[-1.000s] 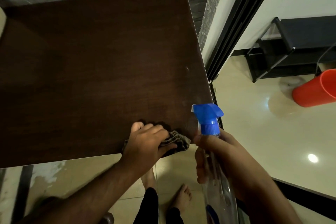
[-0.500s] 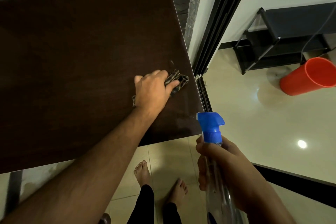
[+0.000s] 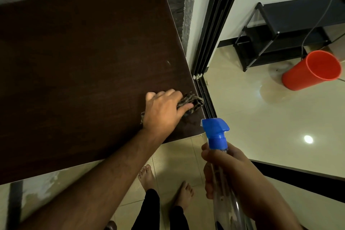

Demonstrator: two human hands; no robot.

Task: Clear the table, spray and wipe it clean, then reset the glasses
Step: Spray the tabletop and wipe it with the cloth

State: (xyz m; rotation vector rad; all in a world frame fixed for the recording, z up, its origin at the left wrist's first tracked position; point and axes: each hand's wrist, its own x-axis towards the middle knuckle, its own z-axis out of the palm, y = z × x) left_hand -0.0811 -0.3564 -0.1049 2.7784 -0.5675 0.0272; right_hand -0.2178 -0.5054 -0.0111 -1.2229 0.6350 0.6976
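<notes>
Dark brown wood covers the bench, which fills the left and centre of the frame. Near its lower right corner the left hand presses a striped cloth flat against the surface, fingers curled over the cloth and thumb beside it. At the lower right of the frame the right hand grips the neck of a clear spray bottle with a blue trigger head, held upright off the bench edge. An orange bucket stands on the tiled floor at the right.
</notes>
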